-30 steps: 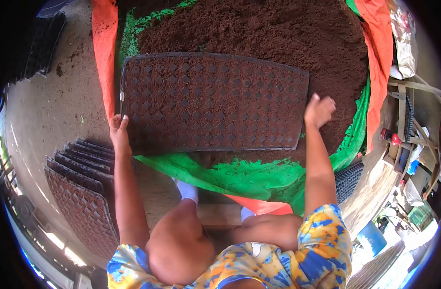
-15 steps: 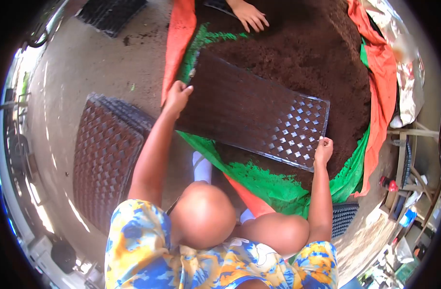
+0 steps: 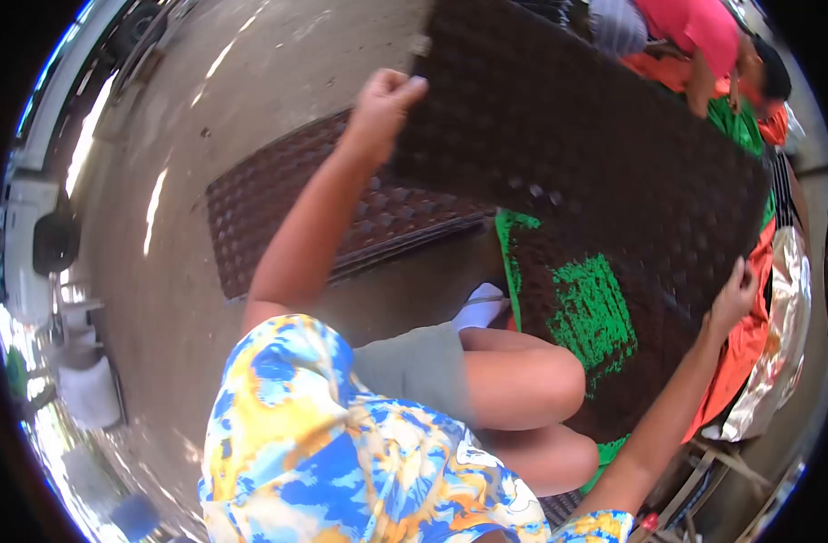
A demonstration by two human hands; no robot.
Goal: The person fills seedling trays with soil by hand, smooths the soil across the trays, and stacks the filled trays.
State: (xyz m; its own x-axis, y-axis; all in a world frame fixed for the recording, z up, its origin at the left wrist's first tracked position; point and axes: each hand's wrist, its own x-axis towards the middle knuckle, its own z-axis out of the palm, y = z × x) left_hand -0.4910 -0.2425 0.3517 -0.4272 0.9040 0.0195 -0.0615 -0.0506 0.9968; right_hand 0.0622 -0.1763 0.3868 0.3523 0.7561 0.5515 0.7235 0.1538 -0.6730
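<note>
A black seedling tray (image 3: 577, 136) filled with dark soil is held up in front of me, tilted. My left hand (image 3: 387, 113) pinches its left edge near a corner, fingers closed. My right hand (image 3: 732, 294) grips the edge at the lower right, fingers closed on it. Most of the tray's cells look dark with soil, and a few lighter spots show near its lower left part. Below the tray, green sheeting (image 3: 595, 312) shows through a thin layer of loose soil (image 3: 645, 398).
A stack of soil-filled trays (image 3: 278, 208) lies on the ground at left, partly behind my left forearm. Orange sheeting (image 3: 740, 371) edges the soil on the right. Another person in a pink top (image 3: 694, 32) bends over at the upper right.
Both hands have lifted the tray off the soil. My view has swung left, bringing the tray stack nearer the middle. The bare cells at the tray's right end no longer show.
</note>
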